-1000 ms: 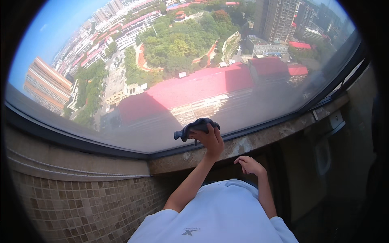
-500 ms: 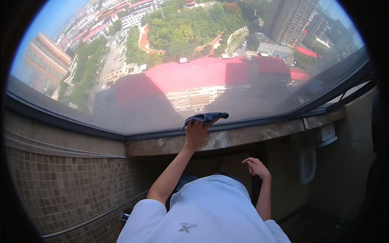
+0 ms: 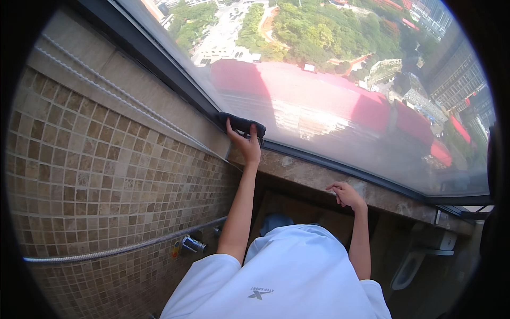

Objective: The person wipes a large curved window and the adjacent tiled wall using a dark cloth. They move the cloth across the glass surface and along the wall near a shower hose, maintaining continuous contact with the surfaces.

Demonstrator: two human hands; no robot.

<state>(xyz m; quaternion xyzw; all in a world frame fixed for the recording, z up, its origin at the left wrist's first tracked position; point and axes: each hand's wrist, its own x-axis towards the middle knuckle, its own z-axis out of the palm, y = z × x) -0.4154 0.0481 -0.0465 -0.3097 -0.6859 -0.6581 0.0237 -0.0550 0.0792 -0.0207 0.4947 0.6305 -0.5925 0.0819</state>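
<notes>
A dark folded cloth (image 3: 243, 124) is pressed into the lower left corner of a large window (image 3: 366, 141), where the dark frame (image 3: 151, 58) meets the glass. My left hand (image 3: 247, 148) grips it from below, thumb and fingers around its near side. Below that corner runs a brown marble sill (image 3: 308, 173). Above or near the sill's front edge is my right hand (image 3: 348, 196), with its index finger stretched out and the others loosely bent. Nothing shows in it, and whether it touches the sill I cannot tell.
On the left a mosaic-tiled wall (image 3: 90, 175) carries thin white cords (image 3: 127, 98) and a metallic hose (image 3: 127, 249). A small cylindrical can (image 3: 193, 244) is low beside it. A white toilet (image 3: 408, 270) stands at the lower right.
My left hand has carried the cloth leftward along the window's lower edge into the corner. The view has turned left, showing more tiled wall. My right hand keeps a similar loose pose.
</notes>
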